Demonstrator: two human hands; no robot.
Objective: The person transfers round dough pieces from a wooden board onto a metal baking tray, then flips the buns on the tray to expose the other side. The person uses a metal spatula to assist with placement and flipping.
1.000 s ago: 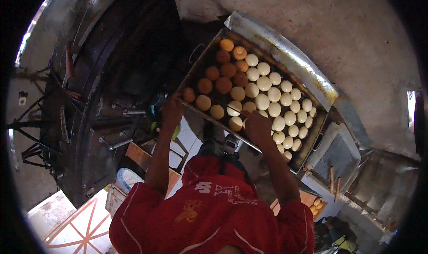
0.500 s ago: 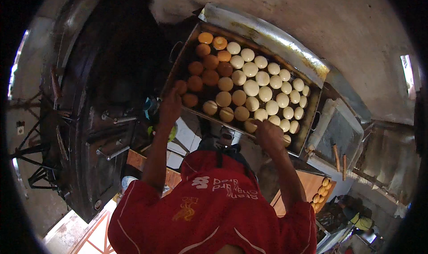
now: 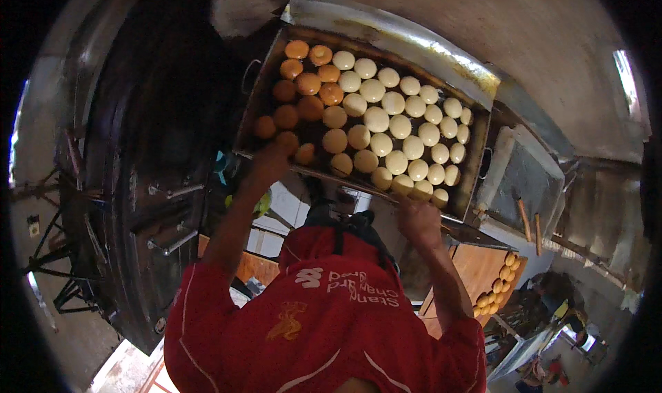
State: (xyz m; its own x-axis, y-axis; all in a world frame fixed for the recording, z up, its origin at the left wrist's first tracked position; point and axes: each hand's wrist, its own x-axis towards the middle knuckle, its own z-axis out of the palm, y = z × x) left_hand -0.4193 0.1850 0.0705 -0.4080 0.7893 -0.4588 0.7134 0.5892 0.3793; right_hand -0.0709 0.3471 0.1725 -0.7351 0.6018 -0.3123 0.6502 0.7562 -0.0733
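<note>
I'm holding this big metal baking tray [image 3: 476, 179] of buns [image 3: 386, 120] up by its near rim, left hand [image 3: 272, 160] and right hand [image 3: 417, 217] both clamped on it, feeling heavy, stiff and tippy, buns probably sliding.

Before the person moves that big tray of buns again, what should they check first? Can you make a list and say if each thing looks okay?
1. Left hand grips the tray at its near edge: ok.
2. Right hand grips the same edge: ok, though the fingers are partly hidden.
3. Tray level: cannot tell, the fisheye view bends everything.
4. Buns sit in tidy rows, none at the rim spilling over: ok.
5. Browner buns are grouped at the tray's left end, paler ones at the right: ok to see, but doneness cannot tell.
6. Dark oven door stands close at the left: cannot tell if there is room to pass.
</note>
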